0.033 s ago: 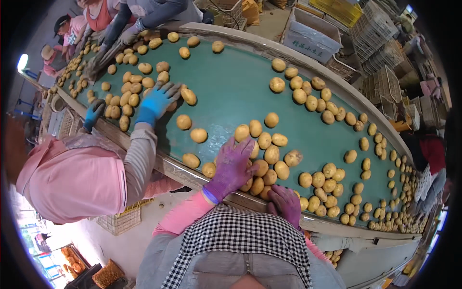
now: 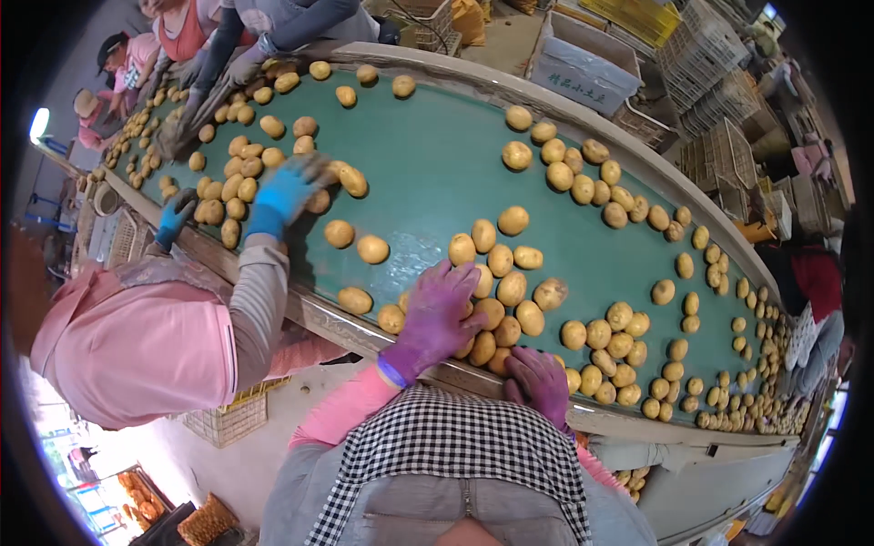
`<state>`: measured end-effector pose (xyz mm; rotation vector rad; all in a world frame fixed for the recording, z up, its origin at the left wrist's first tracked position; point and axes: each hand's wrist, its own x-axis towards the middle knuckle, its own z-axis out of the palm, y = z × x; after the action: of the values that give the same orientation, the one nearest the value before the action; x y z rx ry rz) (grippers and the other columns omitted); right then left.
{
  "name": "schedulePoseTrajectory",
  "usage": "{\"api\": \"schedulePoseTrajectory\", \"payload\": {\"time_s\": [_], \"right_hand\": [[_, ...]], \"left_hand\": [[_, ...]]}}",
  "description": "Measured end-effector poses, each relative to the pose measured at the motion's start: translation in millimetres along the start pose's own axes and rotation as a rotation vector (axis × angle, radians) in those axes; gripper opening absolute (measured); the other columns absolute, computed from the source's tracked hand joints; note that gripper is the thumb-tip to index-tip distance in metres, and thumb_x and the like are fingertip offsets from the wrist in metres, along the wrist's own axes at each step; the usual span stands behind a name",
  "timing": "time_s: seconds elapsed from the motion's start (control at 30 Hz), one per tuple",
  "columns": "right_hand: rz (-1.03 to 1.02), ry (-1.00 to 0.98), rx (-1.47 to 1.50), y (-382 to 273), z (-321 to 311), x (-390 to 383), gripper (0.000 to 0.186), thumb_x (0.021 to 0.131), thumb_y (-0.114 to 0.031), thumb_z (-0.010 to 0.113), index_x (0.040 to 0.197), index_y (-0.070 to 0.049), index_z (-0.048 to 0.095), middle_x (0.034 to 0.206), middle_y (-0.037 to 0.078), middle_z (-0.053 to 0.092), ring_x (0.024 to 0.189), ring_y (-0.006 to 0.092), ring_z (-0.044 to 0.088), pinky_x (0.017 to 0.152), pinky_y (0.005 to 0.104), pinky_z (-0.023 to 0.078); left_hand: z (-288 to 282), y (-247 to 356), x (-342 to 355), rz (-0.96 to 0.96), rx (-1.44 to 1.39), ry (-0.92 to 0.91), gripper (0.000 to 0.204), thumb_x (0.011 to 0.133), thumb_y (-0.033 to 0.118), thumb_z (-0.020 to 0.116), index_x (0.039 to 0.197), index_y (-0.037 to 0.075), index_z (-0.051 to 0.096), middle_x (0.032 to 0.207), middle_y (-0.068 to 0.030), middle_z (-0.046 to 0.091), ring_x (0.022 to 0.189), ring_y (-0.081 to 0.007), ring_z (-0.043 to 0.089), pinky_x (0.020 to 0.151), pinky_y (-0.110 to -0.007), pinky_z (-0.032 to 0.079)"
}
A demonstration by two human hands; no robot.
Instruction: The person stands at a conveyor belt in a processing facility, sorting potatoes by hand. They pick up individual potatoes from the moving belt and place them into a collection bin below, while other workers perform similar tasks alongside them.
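Many round, pale-brown potatoes (image 2: pixel 512 288) lie on a green conveyor belt (image 2: pixel 419 155). My left hand (image 2: pixel 432 314), in a purple glove, rests with fingers spread on a cluster of potatoes by the belt's near edge. Some potatoes are partly hidden beneath it. My right hand (image 2: pixel 537 382), also in purple, is at that same edge a little to the right, fingers apart and loosely bent beside the potatoes; I see nothing held in it.
A co-worker (image 2: pixel 137 346) in pink stands close on my left, a blue-gloved hand (image 2: pixel 282 196) among potatoes. Other workers (image 2: pixel 273 23) line the far side. A raised rim (image 2: pixel 692 196) borders the belt. A grey bin (image 2: pixel 583 68) and stacked crates (image 2: pixel 692 64) stand beyond.
The potatoes have shifted slightly leftward along the belt. The co-worker's blue-gloved hand has moved a little and looks blurred. My left hand has shifted slightly left; my right hand barely differs.
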<state>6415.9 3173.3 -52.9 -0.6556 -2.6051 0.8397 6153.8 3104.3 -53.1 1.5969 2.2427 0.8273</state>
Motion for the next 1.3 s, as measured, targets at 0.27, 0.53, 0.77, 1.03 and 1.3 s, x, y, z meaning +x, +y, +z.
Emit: {"api": "schedulePoseTrajectory", "payload": {"time_s": [0.27, 0.53, 0.77, 1.03, 1.3], "right_hand": [[0.008, 0.006, -0.057, 13, -29, -19, 0.042, 0.085, -0.013, 0.077, 0.127, -0.006, 0.071, 0.137, 0.014, 0.068, 0.129, 0.0353, 0.063, 0.112, 0.0534, 0.047], [0.054, 0.097, 0.289, 65, -65, 23, 0.044, 0.096, -0.016, 0.072, 0.138, -0.005, 0.067, 0.138, 0.017, 0.069, 0.128, 0.0355, 0.065, 0.111, 0.0461, 0.050], [-0.006, 0.086, 0.401, 102, -47, 243, 0.045, 0.100, -0.028, 0.069, 0.141, -0.009, 0.064, 0.136, 0.012, 0.070, 0.117, 0.0267, 0.071, 0.099, 0.0384, 0.056], [-0.261, -0.029, -0.232, 158, 31, 370, 0.029, 0.091, -0.017, 0.066, 0.120, -0.014, 0.071, 0.111, 0.017, 0.072, 0.109, 0.0424, 0.068, 0.095, 0.0500, 0.054], [-0.210, -0.285, 0.188, 137, -50, 285, 0.012, 0.086, -0.021, 0.071, 0.094, -0.013, 0.077, 0.097, 0.013, 0.077, 0.091, 0.0331, 0.075, 0.083, 0.0417, 0.060]], "left_hand": [[-19, -33, -62, -0.148, 0.133, 0.363, 0.055, 0.092, 0.023, 0.073, 0.141, 0.001, 0.061, 0.146, -0.0210, 0.059, 0.143, -0.0433, 0.050, 0.122, -0.056, 0.035], [9, 1, -72, -0.264, 0.300, 0.228, 0.078, 0.093, 0.035, 0.075, 0.156, -0.001, 0.046, 0.159, -0.0242, 0.050, 0.139, -0.0421, 0.054, 0.122, -0.058, 0.035], [35, 34, -73, -0.299, 0.326, 0.312, 0.078, 0.094, 0.039, 0.074, 0.157, 0.000, 0.049, 0.160, -0.0294, 0.047, 0.141, -0.0472, 0.050, 0.121, -0.059, 0.036], [63, 85, -64, -0.319, 0.337, 0.369, 0.070, 0.093, 0.033, 0.076, 0.153, 0.004, 0.056, 0.164, -0.0254, 0.045, 0.150, -0.0453, 0.044, 0.123, -0.059, 0.033], [86, 121, -73, -0.328, 0.361, 0.322, 0.068, 0.094, 0.040, 0.073, 0.149, 0.003, 0.059, 0.160, -0.0237, 0.050, 0.149, -0.0444, 0.045, 0.123, -0.061, 0.034]]}}
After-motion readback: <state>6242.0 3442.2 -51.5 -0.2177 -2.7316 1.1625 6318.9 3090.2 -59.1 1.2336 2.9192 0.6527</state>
